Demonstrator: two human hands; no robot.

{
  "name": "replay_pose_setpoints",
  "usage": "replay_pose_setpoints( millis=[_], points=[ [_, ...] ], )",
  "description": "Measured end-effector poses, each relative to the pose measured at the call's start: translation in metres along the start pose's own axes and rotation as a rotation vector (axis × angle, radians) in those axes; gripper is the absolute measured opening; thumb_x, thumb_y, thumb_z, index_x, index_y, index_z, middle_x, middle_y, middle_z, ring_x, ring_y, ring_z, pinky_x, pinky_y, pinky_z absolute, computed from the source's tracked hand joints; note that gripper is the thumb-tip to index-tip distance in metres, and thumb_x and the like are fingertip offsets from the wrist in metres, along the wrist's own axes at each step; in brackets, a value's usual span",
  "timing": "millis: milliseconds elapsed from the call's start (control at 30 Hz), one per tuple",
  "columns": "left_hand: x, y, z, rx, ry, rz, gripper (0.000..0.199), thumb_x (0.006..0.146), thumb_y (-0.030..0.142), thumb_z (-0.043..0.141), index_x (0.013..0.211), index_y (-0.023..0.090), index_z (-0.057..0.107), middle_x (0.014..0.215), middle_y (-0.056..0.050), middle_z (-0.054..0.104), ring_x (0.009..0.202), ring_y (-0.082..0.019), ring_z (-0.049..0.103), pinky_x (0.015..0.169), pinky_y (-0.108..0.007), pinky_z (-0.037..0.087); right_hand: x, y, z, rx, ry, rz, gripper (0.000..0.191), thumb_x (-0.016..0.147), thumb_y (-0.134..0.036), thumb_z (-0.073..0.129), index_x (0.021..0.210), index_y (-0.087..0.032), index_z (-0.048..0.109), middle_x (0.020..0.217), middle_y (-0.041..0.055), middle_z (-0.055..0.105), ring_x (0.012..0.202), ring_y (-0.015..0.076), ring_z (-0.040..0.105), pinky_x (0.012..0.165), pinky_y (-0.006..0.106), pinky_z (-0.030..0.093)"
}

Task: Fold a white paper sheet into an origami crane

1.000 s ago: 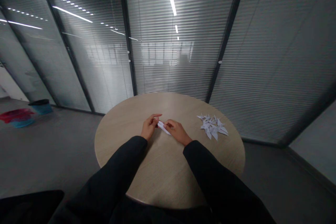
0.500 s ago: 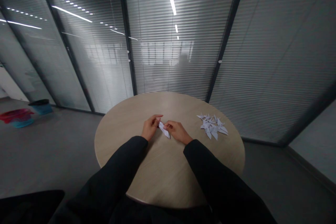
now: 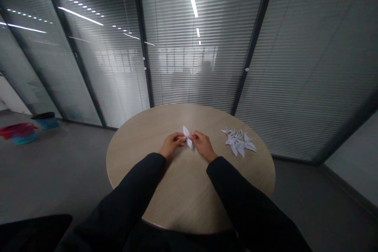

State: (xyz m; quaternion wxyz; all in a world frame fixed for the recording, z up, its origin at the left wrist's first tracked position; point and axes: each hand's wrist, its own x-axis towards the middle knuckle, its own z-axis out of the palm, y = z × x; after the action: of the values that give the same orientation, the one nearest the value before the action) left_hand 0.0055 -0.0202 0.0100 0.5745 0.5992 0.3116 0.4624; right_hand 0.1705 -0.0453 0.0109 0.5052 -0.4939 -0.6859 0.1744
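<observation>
A folded white paper piece (image 3: pixel 188 141), narrow and pointed at both ends, is held between my two hands over the middle of the round wooden table (image 3: pixel 177 189). My left hand (image 3: pixel 173 143) pinches its left side with the fingertips. From the other side, the thumb and fingers of my right hand (image 3: pixel 203 145) close on its right edge. Where the fingertips meet, the paper's middle is partly covered. To the right of my right hand lies a pile of folded white paper cranes (image 3: pixel 238 141), some with pointed wings spread.
Glass partitions with blinds (image 3: pixel 195 78) stand right behind the table's far edge. On the floor at the left are a blue bin (image 3: pixel 47 121) and a second blue bin with a red bag (image 3: pixel 22 132). A dark shape (image 3: pixel 32 232) fills the lower left corner.
The paper has been turned more upright, and its far point now shows above my fingers. My left hand has shifted slightly right and nearer; the paper crane pile is unmoved.
</observation>
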Motion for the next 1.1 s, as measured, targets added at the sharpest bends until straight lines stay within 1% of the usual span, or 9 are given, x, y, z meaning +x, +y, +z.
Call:
replay_pose_setpoints(
  millis=[67,167,333,500,600,700,900,1033,1100],
  points=[
    [0.0004,0.0005,0.0,-0.008,0.012,-0.012,0.058,0.05,0.051,0.08,0.084,0.008,0.063,0.079,-0.009,0.064,0.073,-0.015,0.06,0.068,-0.028,0.05,-0.0014,-0.0003,0.0026,0.003,-0.006,-0.014,0.02,0.083,-0.032,0.055,0.077,-0.015,0.062,0.075,0.0029,0.064,0.068,0.0127,0.057,0.065,0.022,0.04],
    [0.0023,-0.0005,-0.0015,-0.014,0.05,-0.02,0.057,0.045,0.051,0.082,0.078,0.008,0.063,0.074,-0.008,0.063,0.067,-0.014,0.059,0.067,-0.028,0.049,-0.0035,-0.0025,0.005,0.001,-0.001,-0.041,0.019,0.083,-0.032,0.056,0.077,-0.014,0.062,0.076,0.0036,0.065,0.069,0.0126,0.057,0.066,0.022,0.04],
    [0.0052,-0.0037,-0.0045,0.018,0.079,0.01,0.055,0.047,0.051,0.081,0.077,0.008,0.065,0.072,-0.008,0.064,0.064,-0.013,0.058,0.065,-0.028,0.048,-0.0051,-0.0037,0.0046,0.02,-0.056,-0.078,0.022,0.087,-0.034,0.052,0.081,-0.015,0.061,0.077,0.0034,0.064,0.07,0.0122,0.057,0.067,0.022,0.04],
    [0.006,-0.0056,-0.0069,0.111,0.112,0.069,0.052,0.051,0.054,0.078,0.075,0.01,0.065,0.068,-0.006,0.062,0.06,-0.012,0.054,0.062,-0.027,0.045,-0.0051,-0.0004,0.0055,-0.037,-0.105,-0.127,0.022,0.088,-0.032,0.05,0.083,-0.015,0.061,0.081,0.004,0.063,0.074,0.0131,0.057,0.07,0.023,0.04],
    [0.0052,-0.0051,-0.0073,0.179,0.097,0.118,0.049,0.057,0.054,0.074,0.076,0.01,0.065,0.07,-0.006,0.061,0.061,-0.013,0.054,0.063,-0.027,0.044,-0.0053,-0.0009,0.0046,-0.013,-0.128,-0.103,0.022,0.088,-0.033,0.05,0.083,-0.014,0.062,0.082,0.0046,0.064,0.075,0.0136,0.058,0.07,0.024,0.041],
    [0.0036,-0.0026,-0.0066,0.215,0.107,0.149,0.047,0.06,0.053,0.072,0.077,0.01,0.066,0.074,-0.007,0.062,0.066,-0.014,0.055,0.067,-0.028,0.044,-0.0058,-0.004,0.0024,0.029,-0.117,-0.075,0.023,0.086,-0.034,0.051,0.081,-0.014,0.061,0.078,0.0039,0.064,0.072,0.0131,0.057,0.069,0.023,0.041],
    [0.0009,-0.0005,-0.0033,0.211,0.072,0.119,0.045,0.059,0.051,0.075,0.079,0.011,0.072,0.083,-0.011,0.066,0.078,-0.018,0.058,0.076,-0.029,0.043,-0.0055,-0.0052,0.0034,0.077,-0.078,-0.047,0.022,0.084,-0.035,0.053,0.078,-0.015,0.062,0.074,0.0033,0.063,0.068,0.0129,0.055,0.066,0.023,0.04],
    [-0.0001,-0.0041,-0.0019,0.17,0.081,0.112,0.043,0.061,0.051,0.074,0.075,0.011,0.072,0.079,-0.01,0.065,0.073,-0.017,0.057,0.072,-0.028,0.042,-0.0048,-0.0011,0.0063,0.126,-0.124,-0.035,0.023,0.084,-0.034,0.053,0.076,-0.014,0.063,0.076,0.0042,0.065,0.073,0.0141,0.058,0.07,0.024,0.042],
    [-0.0002,-0.0056,-0.0022,0.156,0.092,0.106,0.044,0.061,0.051,0.074,0.075,0.01,0.072,0.078,-0.01,0.065,0.07,-0.016,0.055,0.07,-0.027,0.041,-0.0049,-0.0008,0.0061,0.118,-0.137,-0.027,0.022,0.083,-0.034,0.055,0.079,-0.014,0.065,0.078,0.0045,0.066,0.075,0.0143,0.059,0.07,0.024,0.042]
  ],
)
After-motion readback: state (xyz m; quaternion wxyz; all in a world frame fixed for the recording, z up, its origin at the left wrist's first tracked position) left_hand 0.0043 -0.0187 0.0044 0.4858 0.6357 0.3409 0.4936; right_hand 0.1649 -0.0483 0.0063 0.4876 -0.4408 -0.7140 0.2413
